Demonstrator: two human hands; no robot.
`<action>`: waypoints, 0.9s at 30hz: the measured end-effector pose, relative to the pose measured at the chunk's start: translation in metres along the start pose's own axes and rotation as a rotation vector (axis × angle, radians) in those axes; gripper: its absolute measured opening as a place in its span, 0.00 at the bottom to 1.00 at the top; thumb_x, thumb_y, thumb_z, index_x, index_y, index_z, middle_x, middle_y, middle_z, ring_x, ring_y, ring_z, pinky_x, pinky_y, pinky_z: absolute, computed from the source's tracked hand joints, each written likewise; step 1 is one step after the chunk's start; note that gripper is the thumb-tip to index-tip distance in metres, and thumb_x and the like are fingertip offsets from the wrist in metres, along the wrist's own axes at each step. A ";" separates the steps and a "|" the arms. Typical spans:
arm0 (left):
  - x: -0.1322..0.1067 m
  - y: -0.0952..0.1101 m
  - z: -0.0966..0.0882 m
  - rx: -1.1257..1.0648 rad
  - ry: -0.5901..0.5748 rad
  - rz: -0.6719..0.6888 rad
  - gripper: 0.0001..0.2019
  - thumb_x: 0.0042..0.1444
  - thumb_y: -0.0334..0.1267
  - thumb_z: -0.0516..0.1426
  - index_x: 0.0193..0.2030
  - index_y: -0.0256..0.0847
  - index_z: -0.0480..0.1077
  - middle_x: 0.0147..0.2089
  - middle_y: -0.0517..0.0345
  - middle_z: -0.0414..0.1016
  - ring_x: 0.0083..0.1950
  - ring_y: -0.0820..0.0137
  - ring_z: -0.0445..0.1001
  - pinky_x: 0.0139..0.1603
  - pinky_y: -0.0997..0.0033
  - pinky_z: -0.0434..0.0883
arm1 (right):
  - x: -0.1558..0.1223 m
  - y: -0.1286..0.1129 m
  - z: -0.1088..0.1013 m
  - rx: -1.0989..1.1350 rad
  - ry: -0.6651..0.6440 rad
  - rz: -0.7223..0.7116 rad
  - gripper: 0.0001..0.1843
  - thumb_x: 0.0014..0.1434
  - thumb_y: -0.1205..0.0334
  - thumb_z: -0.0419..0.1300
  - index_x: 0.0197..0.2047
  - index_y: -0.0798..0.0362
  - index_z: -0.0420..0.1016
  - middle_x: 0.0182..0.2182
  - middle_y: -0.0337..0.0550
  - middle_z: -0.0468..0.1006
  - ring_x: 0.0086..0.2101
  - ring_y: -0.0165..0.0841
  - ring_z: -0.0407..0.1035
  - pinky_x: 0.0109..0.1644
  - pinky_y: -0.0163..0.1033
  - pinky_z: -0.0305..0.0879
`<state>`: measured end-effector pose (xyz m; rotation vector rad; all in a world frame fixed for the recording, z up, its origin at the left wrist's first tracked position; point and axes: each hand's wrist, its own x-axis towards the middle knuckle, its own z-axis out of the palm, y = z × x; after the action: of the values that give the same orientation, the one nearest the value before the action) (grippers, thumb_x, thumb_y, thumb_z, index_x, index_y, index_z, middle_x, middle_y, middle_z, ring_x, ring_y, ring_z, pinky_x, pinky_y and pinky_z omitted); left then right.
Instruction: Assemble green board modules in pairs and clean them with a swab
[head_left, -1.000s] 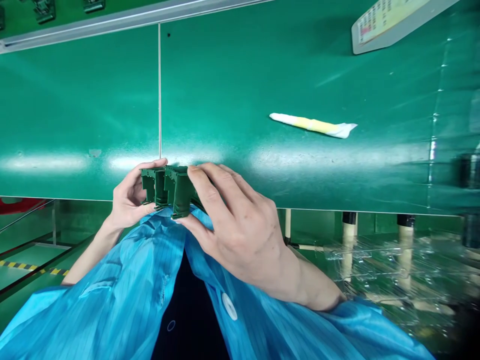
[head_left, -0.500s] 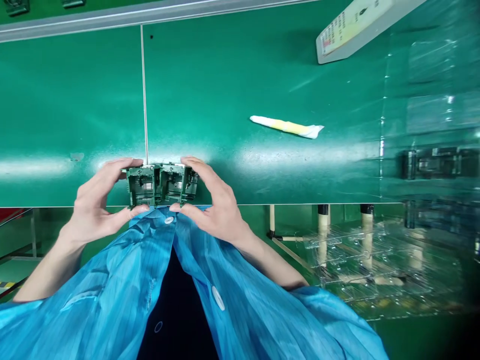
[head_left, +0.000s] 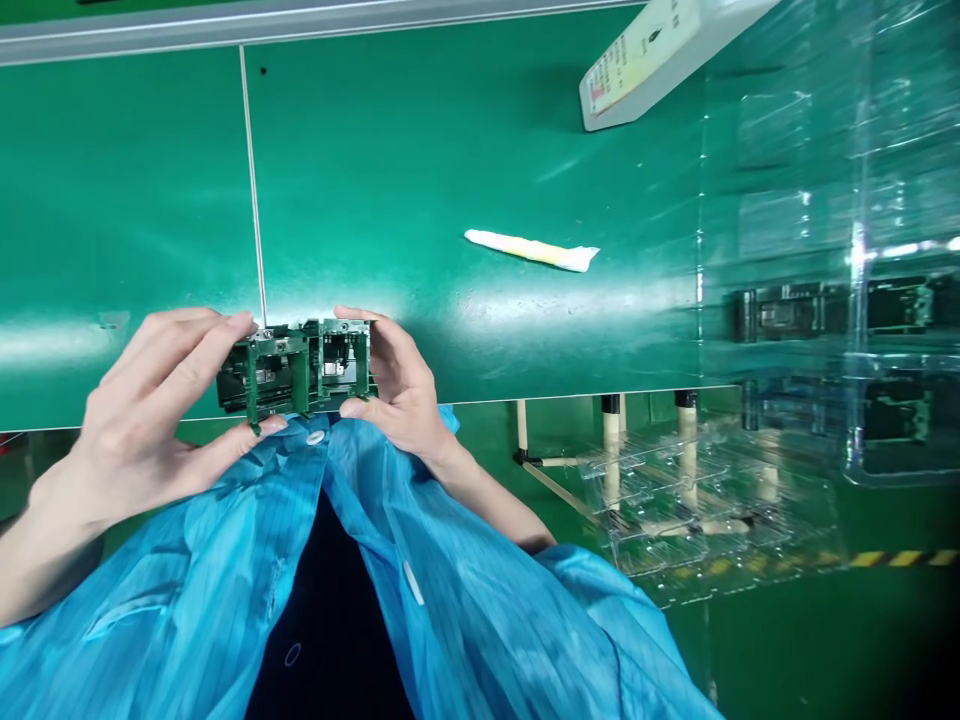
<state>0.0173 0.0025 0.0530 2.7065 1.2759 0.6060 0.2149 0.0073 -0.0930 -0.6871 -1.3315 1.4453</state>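
Note:
Both hands hold one green plastic part point(head_left: 296, 368), a pair of joined housings with small circuit boards and metal pieces showing inside. My left hand point(head_left: 142, 420) pinches its left end between fingers on top and thumb below. My right hand point(head_left: 397, 385) pinches the right end the same way. The part hovers at the near edge of the green table point(head_left: 450, 160), just above my blue coat point(head_left: 225, 580).
A white and yellow tube point(head_left: 532, 250) lies on the table to the right. A stack of clear plastic trays point(head_left: 825, 250) holding dark parts stands at the right edge. A grey card point(head_left: 645, 55) leans at the back. More clear trays point(head_left: 697, 510) sit below the table.
The part has been turned so its open inner side faces me. My left hand came nearer and lower left. The view has swung right, bringing in the tray stack.

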 end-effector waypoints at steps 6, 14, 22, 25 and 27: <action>-0.002 0.003 0.000 0.003 -0.011 -0.004 0.43 0.49 0.51 0.68 0.68 0.35 0.62 0.48 0.39 0.77 0.46 0.50 0.76 0.45 0.50 0.75 | -0.001 0.001 0.002 0.092 0.003 -0.055 0.40 0.60 0.41 0.63 0.66 0.46 0.50 0.66 0.56 0.63 0.63 0.39 0.64 0.59 0.51 0.72; 0.003 0.012 -0.002 0.034 0.014 0.018 0.46 0.46 0.52 0.69 0.69 0.37 0.61 0.45 0.42 0.78 0.45 0.51 0.76 0.41 0.51 0.77 | 0.000 0.009 0.005 -0.013 -0.027 0.030 0.43 0.58 0.46 0.67 0.66 0.48 0.47 0.64 0.60 0.64 0.63 0.41 0.64 0.62 0.53 0.69; 0.005 0.023 -0.001 -0.003 0.063 -0.029 0.43 0.47 0.52 0.70 0.68 0.39 0.63 0.47 0.44 0.79 0.45 0.52 0.76 0.42 0.51 0.78 | -0.004 0.008 0.007 0.075 -0.043 0.079 0.42 0.60 0.41 0.62 0.66 0.48 0.45 0.62 0.60 0.68 0.61 0.39 0.67 0.59 0.51 0.71; -0.001 0.016 -0.002 -0.114 0.042 -0.080 0.43 0.44 0.49 0.71 0.67 0.42 0.64 0.53 0.46 0.79 0.50 0.50 0.77 0.50 0.50 0.79 | -0.003 0.004 0.004 0.086 -0.009 -0.014 0.42 0.59 0.37 0.62 0.64 0.49 0.48 0.61 0.59 0.68 0.61 0.40 0.67 0.62 0.52 0.68; -0.006 0.009 0.000 -0.235 0.000 -0.184 0.42 0.43 0.46 0.72 0.66 0.46 0.65 0.60 0.51 0.75 0.56 0.50 0.76 0.59 0.47 0.76 | -0.003 0.000 0.001 0.032 0.033 -0.026 0.42 0.56 0.39 0.66 0.63 0.49 0.52 0.61 0.57 0.69 0.60 0.41 0.67 0.63 0.53 0.67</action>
<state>0.0206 -0.0083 0.0530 2.3713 1.3409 0.6865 0.2152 0.0046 -0.0931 -0.6680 -1.2846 1.4261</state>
